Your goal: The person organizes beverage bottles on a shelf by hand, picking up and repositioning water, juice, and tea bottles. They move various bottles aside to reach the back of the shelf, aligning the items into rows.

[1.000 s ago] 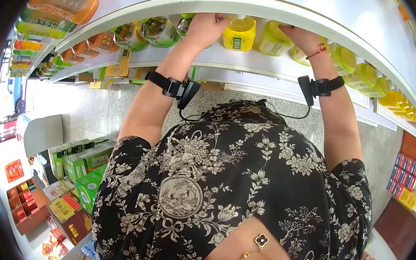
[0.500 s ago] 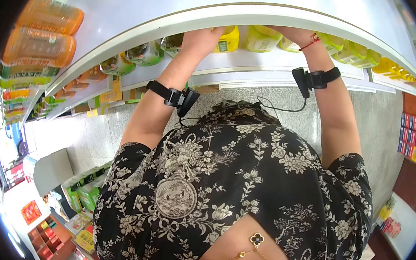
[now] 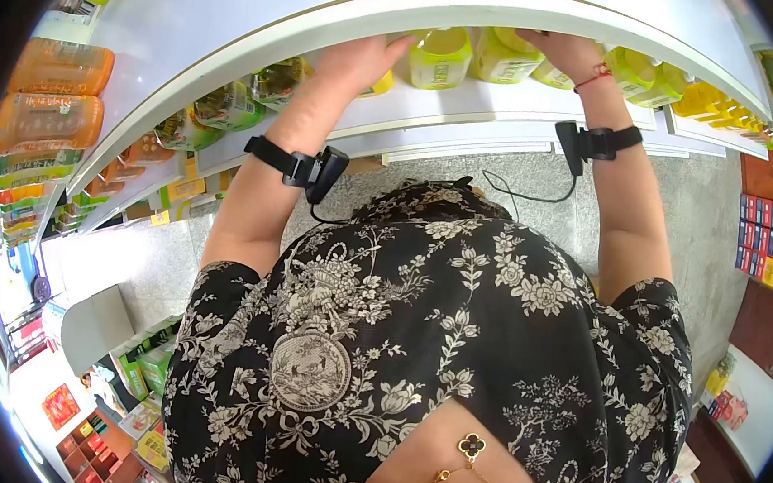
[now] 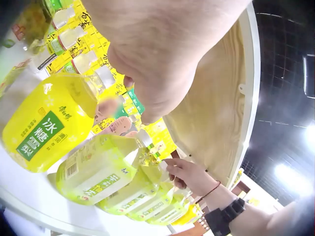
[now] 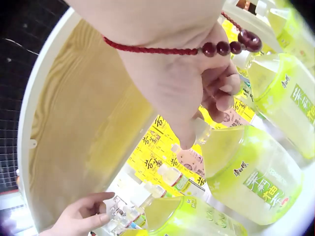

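Observation:
My left hand (image 3: 355,62) reaches under the upper shelf beside a yellow drink bottle (image 4: 54,120) with a green label. In the right wrist view, this left hand (image 5: 78,216) has its thumb apart from loosely bent fingers and holds nothing. Several pale-green drink bottles stand upright in a row next to the yellow one; the nearest pale-green bottle (image 3: 440,62) is between my hands. My right hand (image 5: 182,93), with a red beaded bracelet, pinches the white cap of the second pale-green bottle (image 5: 253,174) between thumb and fingers. The shelf edge hides both hands' fingertips in the head view.
The upper shelf's white edge (image 3: 349,19) curves just above my hands. Dark-green bottles (image 3: 229,107) stand farther left on the lower shelf, yellow bottles (image 3: 702,101) farther right. Behind the row are yellow printed packs (image 5: 152,142). Orange bottles (image 3: 46,124) lie at far left.
The head view has swung, so the shelf and bottles appear farther left. My left hand has moved left from the yellow bottle's cap. My right hand is now one pale-green bottle farther right.

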`<state>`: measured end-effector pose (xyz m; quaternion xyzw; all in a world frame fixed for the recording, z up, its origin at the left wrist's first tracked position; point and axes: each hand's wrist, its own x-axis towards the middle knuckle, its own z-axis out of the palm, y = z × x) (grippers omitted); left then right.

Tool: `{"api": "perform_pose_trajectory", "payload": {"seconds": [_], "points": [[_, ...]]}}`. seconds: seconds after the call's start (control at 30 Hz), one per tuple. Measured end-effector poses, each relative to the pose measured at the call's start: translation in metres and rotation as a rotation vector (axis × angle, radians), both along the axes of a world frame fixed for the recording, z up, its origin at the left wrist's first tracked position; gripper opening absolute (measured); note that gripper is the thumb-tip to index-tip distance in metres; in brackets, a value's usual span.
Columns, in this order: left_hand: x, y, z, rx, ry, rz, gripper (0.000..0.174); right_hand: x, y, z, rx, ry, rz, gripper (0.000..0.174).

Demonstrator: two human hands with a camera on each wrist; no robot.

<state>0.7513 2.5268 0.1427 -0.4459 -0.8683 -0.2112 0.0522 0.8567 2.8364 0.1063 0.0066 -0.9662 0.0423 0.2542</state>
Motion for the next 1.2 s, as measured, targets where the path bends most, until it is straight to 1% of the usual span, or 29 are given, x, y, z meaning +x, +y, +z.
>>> {"api": "perform_pose_trajectory", "payload": {"seconds": [0.03,0.07,0.1,0.13,0.17,0.2,0.23,0.27,0.33,0.37,0.43,0.47,0.53,0.57,0.63,0.73,0.87,0.93,1.0,1.07,1.1,1.17,1.2], "points": [[0.005,0.009,0.003,-0.02,-0.023,-0.017,0.054,0.0,0.001,-0.001,-0.074,-0.01,0.005,0.04],[0.008,0.018,0.0,-0.022,-0.016,-0.016,0.054,0.002,0.004,-0.001,-0.075,-0.003,0.007,0.04],[-0.006,-0.032,-0.023,-0.025,0.033,-0.004,0.056,-0.013,-0.054,-0.017,-0.188,-0.172,-0.032,0.044],[-0.008,-0.031,-0.026,-0.025,0.091,0.004,0.058,-0.018,-0.062,-0.018,-0.298,-0.332,-0.074,0.048],[-0.009,-0.032,-0.027,-0.02,0.096,-0.001,0.058,-0.021,-0.071,-0.018,-0.317,-0.267,-0.044,0.051],[-0.007,-0.033,-0.023,-0.089,0.02,0.057,0.059,-0.023,-0.081,-0.016,-0.307,-0.256,-0.053,0.051],[-0.008,-0.032,-0.021,-0.158,-0.057,0.115,0.061,-0.026,-0.092,-0.015,-0.351,-0.314,-0.076,0.05],[-0.013,-0.033,-0.023,-0.155,-0.053,0.101,0.061,-0.026,-0.103,-0.014,-0.405,-0.375,-0.102,0.049],[-0.027,-0.039,-0.032,-0.075,-0.12,0.189,0.062,-0.027,-0.124,-0.008,-0.473,-0.443,-0.119,0.047],[-0.035,-0.044,-0.035,-0.073,-0.113,0.179,0.062,-0.027,-0.132,-0.004,-0.474,-0.433,-0.126,0.047],[-0.044,-0.051,-0.03,-0.091,-0.117,0.184,0.06,-0.03,-0.144,0.0,-0.495,-0.368,-0.063,0.046],[-0.046,-0.052,-0.031,-0.093,-0.11,0.182,0.06,-0.033,-0.145,-0.001,-0.498,-0.361,-0.063,0.046],[-0.04,-0.055,-0.021,-0.177,-0.207,0.283,0.052,-0.035,-0.149,-0.005,-0.485,-0.228,-0.011,0.054],[-0.043,-0.057,-0.025,-0.18,-0.205,0.284,0.052,-0.036,-0.149,-0.006,-0.488,-0.226,-0.01,0.054],[-0.047,-0.067,-0.035,-0.125,-0.131,0.23,0.052,-0.039,-0.152,-0.006,-0.489,-0.323,0.0,0.045],[-0.051,-0.074,-0.039,-0.156,-0.191,0.26,0.049,-0.045,-0.157,-0.008,-0.482,-0.323,0.028,0.046],[-0.053,-0.081,-0.038,-0.203,-0.168,0.304,0.05,-0.046,-0.159,-0.003,-0.518,-0.333,0.087,0.045],[-0.048,-0.084,-0.036,-0.209,-0.176,0.345,0.053,-0.041,-0.148,-0.004,-0.378,-0.199,0.02,0.042],[-0.047,-0.083,-0.029,-0.232,-0.209,0.367,0.055,-0.038,-0.126,-0.002,-0.264,0.067,-0.028,0.041],[-0.045,-0.085,-0.027,-0.255,-0.239,0.384,0.058,-0.03,-0.109,0.035,-0.212,0.019,-0.055,0.032],[-0.046,-0.085,-0.027,-0.272,-0.262,0.389,0.06,-0.029,-0.104,0.032,-0.217,0.019,-0.045,0.032],[-0.05,-0.088,-0.028,-0.284,-0.285,0.398,0.062,-0.027,-0.093,0.024,-0.104,0.005,0.004,0.037],[-0.051,-0.088,-0.027,-0.316,-0.203,0.357,0.063,-0.027,-0.089,0.019,-0.046,-0.005,0.028,0.039]]}}
